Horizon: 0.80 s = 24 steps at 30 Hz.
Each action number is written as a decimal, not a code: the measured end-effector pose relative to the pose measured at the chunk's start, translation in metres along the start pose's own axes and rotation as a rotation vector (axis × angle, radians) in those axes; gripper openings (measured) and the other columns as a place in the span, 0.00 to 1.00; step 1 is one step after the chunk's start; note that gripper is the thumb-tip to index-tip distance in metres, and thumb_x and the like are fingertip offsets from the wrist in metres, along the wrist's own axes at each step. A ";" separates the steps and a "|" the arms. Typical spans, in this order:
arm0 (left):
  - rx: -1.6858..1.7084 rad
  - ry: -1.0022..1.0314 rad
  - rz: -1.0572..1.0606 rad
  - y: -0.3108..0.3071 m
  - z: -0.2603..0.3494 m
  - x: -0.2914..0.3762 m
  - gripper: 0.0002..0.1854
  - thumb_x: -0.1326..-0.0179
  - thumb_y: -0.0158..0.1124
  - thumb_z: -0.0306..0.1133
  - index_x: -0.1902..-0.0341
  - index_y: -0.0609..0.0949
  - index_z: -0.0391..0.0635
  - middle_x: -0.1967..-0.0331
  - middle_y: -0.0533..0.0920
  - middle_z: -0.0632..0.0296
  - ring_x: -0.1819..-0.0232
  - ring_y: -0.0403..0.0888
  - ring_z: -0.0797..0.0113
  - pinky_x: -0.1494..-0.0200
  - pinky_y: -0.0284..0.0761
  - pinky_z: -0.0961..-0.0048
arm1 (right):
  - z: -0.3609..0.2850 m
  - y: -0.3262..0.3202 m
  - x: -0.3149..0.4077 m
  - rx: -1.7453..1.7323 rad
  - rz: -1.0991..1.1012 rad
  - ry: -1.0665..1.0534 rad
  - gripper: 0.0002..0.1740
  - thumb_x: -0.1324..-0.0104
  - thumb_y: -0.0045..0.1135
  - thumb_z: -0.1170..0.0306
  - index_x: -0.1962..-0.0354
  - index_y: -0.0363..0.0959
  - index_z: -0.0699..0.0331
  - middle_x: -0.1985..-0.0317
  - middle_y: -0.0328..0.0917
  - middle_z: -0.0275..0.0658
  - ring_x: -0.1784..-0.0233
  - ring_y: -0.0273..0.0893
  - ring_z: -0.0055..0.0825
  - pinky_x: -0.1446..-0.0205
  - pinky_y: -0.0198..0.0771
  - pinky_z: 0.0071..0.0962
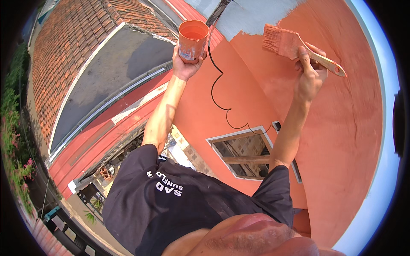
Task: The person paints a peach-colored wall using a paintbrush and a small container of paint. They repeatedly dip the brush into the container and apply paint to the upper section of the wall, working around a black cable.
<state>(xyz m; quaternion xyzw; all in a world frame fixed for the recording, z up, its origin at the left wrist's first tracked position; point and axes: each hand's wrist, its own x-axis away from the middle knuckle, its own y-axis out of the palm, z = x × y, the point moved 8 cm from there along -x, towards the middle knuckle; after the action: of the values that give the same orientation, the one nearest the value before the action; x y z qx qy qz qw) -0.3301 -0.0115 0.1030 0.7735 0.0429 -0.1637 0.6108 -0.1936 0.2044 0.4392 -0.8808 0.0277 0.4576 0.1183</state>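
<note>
My left hand [186,65] holds a plastic cup of orange paint [193,41] from below, its outside smeared with paint. In my right hand [309,73] is a wide paintbrush [288,43], gripped by its handle; the bristles point left and are coated in orange paint. Behind the brush rises a wall painted orange [333,112], while a pale blue-grey patch [248,14] shows at the top. The bristles overlap the orange surface in view; whether they touch it, I cannot tell.
A black cable [213,86] hangs in loops along the wall from a dark pole [217,12]. Lower down is a white-framed window [241,153]. To the left lie a red metal roof [96,137], a grey sloped wall [105,73] and a tiled roof [70,41].
</note>
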 end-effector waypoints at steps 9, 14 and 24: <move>0.064 -0.004 -0.025 -0.007 0.003 -0.016 0.41 0.40 0.61 0.65 0.31 0.72 0.49 0.41 0.76 0.51 0.44 0.76 0.49 0.58 0.82 0.63 | 0.006 -0.002 0.000 -0.039 -0.008 0.020 0.13 0.36 0.73 0.74 0.57 0.79 0.69 0.68 0.84 0.37 0.72 0.75 0.18 0.70 0.65 0.19; 0.085 0.023 -0.042 -0.005 0.010 -0.018 0.40 0.39 0.59 0.63 0.32 0.72 0.48 0.41 0.76 0.50 0.43 0.76 0.47 0.58 0.83 0.63 | 0.007 -0.008 0.003 -0.026 0.000 0.016 0.13 0.36 0.72 0.75 0.57 0.79 0.69 0.68 0.84 0.37 0.73 0.75 0.18 0.70 0.65 0.18; 0.077 0.052 -0.063 -0.001 0.040 -0.030 0.42 0.37 0.58 0.66 0.30 0.71 0.47 0.40 0.75 0.48 0.41 0.76 0.45 0.57 0.85 0.61 | -0.001 -0.014 0.014 -0.007 -0.015 -0.001 0.12 0.36 0.72 0.75 0.56 0.80 0.69 0.70 0.83 0.35 0.75 0.73 0.17 0.72 0.64 0.18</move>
<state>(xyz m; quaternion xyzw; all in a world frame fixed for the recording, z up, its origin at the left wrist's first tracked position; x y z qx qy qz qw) -0.3663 -0.0454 0.1028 0.7986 0.0767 -0.1643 0.5739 -0.1829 0.2184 0.4312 -0.8812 0.0194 0.4573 0.1185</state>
